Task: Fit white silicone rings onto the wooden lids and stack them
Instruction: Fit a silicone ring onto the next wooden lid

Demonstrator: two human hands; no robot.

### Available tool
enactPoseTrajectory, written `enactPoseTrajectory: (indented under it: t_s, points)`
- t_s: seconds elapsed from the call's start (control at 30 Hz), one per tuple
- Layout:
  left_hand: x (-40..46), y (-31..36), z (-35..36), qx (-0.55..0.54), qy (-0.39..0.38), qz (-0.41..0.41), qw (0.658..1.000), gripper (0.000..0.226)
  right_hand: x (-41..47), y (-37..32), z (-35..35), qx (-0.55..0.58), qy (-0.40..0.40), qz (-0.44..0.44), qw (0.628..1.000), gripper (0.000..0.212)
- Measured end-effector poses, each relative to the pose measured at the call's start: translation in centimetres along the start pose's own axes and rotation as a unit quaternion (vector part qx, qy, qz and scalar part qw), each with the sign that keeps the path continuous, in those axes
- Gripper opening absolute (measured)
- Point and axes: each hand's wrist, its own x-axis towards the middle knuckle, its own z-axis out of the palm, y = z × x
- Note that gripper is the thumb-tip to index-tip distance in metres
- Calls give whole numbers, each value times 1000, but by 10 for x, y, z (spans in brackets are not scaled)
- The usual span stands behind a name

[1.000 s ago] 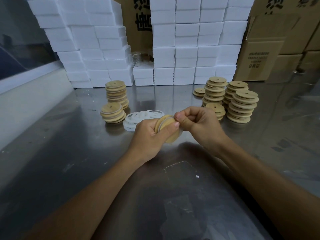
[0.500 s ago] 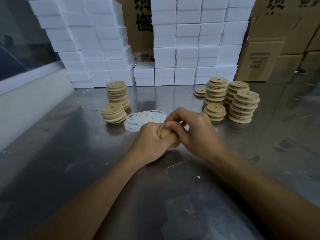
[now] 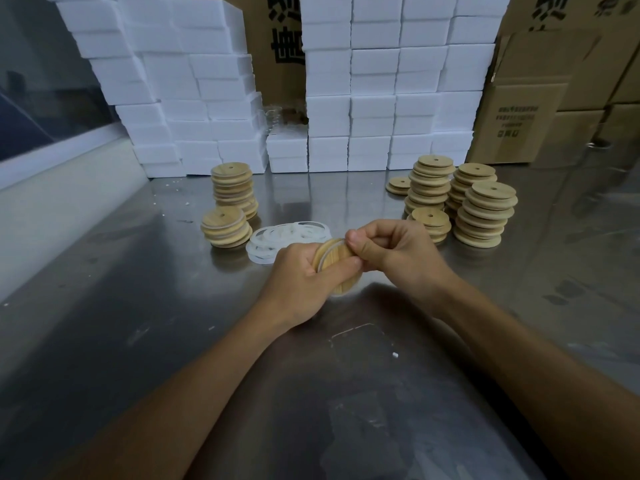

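1. At 10 o'clock we note two stacks of ringed wooden lids (image 3: 230, 206) on the steel table (image 3: 104, 323).
2. Loose white silicone rings (image 3: 287, 237) lie just right of them.
3. Our left hand (image 3: 298, 282) grips a wooden lid (image 3: 334, 263) on edge, fingers curled round it.
4. Our right hand (image 3: 394, 252) pinches the white ring (image 3: 329, 251) at the lid's rim.
5. At 1 o'clock, bare lid stacks (image 3: 464, 202).

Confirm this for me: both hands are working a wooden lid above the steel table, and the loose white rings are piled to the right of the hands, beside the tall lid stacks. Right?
Not quite. The head view shows the loose white rings piled left of the hands, beside the two left lid stacks. Otherwise right: the left hand and right hand work a wooden lid above the steel table.
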Motion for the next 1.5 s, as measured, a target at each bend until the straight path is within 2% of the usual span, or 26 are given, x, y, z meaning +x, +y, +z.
enactPoseTrajectory:
  t_s: [0.13,0.3,0.47,0.63,0.7,0.77,0.87,0.93,1.03,1.17,1.27,1.4,1.5]
  points:
    - [0,0,1,-17,2,3,1000,16,0,1,0,37,4,28,999,19]
    - [0,2,0,-79,3,7,997,13,1,3,3,84,-1,54,995,28]
    - [2,0,-2,-81,58,-5,995,26,0,6,5,73,5,48,996,14]
    - [2,-2,-1,-81,48,-13,995,25,-1,8,7,19,6,38,999,17]
    - [3,-2,-2,-81,44,-23,995,23,-3,9,12,-44,27,3,999,17]
    - [3,-3,-3,-92,33,-31,995,24,-5,9,15,-154,55,-86,983,14]
    - [1,-2,-3,-79,-30,-15,996,28,-7,4,13,-269,36,-194,943,10]
    - [0,0,-2,-51,-45,-7,998,26,-7,2,11,-303,24,-210,929,10]
    - [1,-2,-2,-59,-9,-16,998,20,-4,4,10,-270,45,-169,947,11]
    - [3,-3,0,-58,24,-14,998,15,-1,7,11,-191,40,-41,980,23]
    - [3,-3,0,-62,32,-18,997,15,1,8,18,-98,45,22,994,26]
    - [4,-2,-3,-108,52,-40,992,14,0,8,18,-47,44,20,998,22]
    - [4,-1,-3,-132,47,-37,989,13,-1,6,16,-66,12,34,997,26]
